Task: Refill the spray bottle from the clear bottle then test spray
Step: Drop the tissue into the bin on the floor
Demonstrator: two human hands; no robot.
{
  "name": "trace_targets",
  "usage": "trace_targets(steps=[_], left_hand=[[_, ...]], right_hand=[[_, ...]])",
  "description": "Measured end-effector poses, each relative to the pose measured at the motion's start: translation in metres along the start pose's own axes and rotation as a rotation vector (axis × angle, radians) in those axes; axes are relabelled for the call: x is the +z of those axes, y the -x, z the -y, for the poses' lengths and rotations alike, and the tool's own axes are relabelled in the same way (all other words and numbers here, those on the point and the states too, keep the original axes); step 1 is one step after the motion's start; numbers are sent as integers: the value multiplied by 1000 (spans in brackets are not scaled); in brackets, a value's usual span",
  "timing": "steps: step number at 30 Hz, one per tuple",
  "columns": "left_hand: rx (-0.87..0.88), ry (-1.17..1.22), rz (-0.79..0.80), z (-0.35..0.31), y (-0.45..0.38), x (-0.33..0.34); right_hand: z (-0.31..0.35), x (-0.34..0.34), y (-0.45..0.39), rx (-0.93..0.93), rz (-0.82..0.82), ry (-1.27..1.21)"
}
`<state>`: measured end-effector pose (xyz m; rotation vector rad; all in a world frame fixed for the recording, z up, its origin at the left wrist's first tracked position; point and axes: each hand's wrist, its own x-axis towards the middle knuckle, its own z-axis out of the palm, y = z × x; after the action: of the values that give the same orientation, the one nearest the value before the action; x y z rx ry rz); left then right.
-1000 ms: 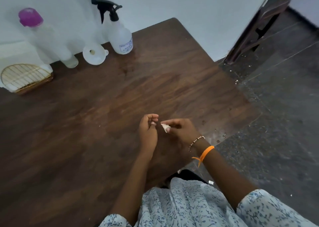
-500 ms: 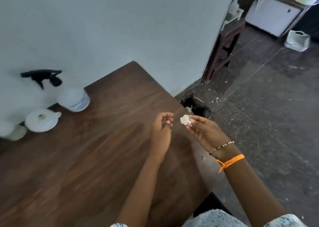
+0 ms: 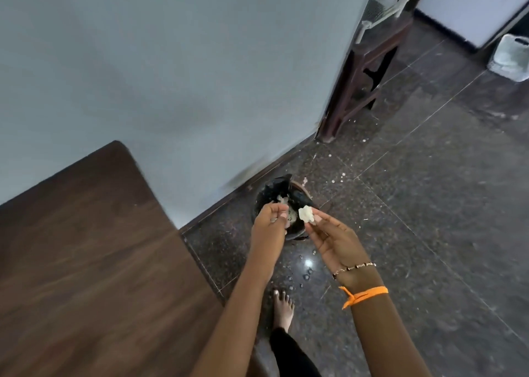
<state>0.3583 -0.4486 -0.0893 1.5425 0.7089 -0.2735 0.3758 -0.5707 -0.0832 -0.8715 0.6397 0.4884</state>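
My right hand pinches a small crumpled white wad at its fingertips, held above a black bin on the floor. Beside it my left hand hangs with loosely curled fingers over the same bin; it looks empty. The spray bottle, clear bottle and funnel are out of view.
The dark wooden table fills the lower left, its corner against the pale wall. A dark wooden stand is against the wall's far end. A white appliance and a white container stand at the top right. My bare foot is on the dark tiled floor.
My view has swung right, away from the table and bottles to the floor. Both hands moved off the table's edge to above the black bin, the right still pinching the white wad.
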Motion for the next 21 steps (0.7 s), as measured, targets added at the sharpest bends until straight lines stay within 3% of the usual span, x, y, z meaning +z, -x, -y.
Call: trace_targets(steps=[6,14,21], left_hand=[[-246,21,-18,35,-86,26],[-351,-65,-35,89,-170,45],[-427,-105,-9,121,-223,53]], right_hand=[[-21,-30,-92,84,-161,-19],[-52,-63,-199,146,-294,93],[-75,-81,-262,167,-314,123]])
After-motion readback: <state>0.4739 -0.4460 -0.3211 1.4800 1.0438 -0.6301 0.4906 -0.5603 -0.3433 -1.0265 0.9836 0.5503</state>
